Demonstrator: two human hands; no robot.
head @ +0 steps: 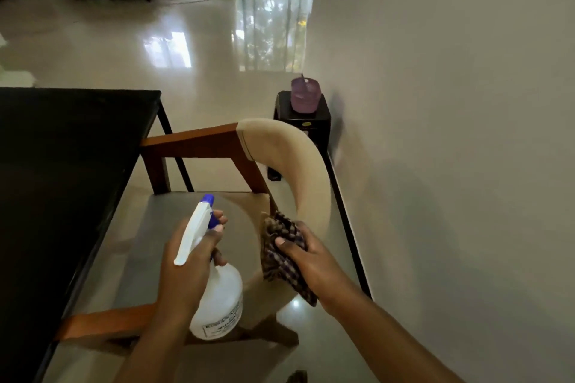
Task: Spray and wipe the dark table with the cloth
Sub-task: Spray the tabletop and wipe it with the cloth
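Note:
The dark table fills the left side of the view, its top bare and black. My left hand grips the neck of a white spray bottle with a blue nozzle, fingers at the trigger, held over the chair seat to the right of the table. My right hand holds a bunched brown and purple checked cloth close to the chair's curved back. Both hands are off the table, to its right.
A wooden chair with a beige padded back stands between the table and the white wall. A small dark stand with a purple container sits by the wall. Glossy tiled floor stretches beyond.

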